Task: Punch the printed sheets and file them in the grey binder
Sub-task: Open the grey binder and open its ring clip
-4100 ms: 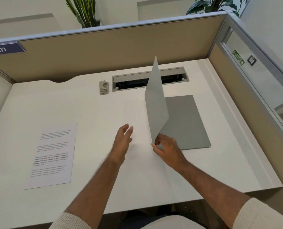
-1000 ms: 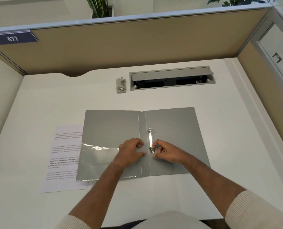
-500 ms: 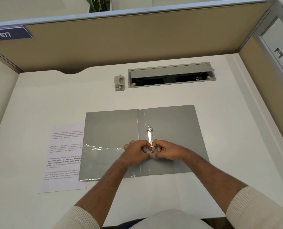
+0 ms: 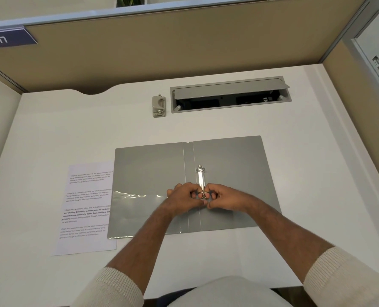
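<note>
White cubicle desk point(image 4: 73, 134), tan partition behind. Grey binder point(image 4: 239, 173) lies open flat at desk centre. Left hand point(image 4: 184, 199) and right hand point(image 4: 225, 199) both pinch the near ring of the metal ring mechanism point(image 4: 201, 178), fingers curled. Printed sheets point(image 4: 84, 209) lie left, partly under the binder cover. Hole punch point(image 4: 159, 106) sits beside the open cable tray point(image 4: 228, 95) at the back.
</note>
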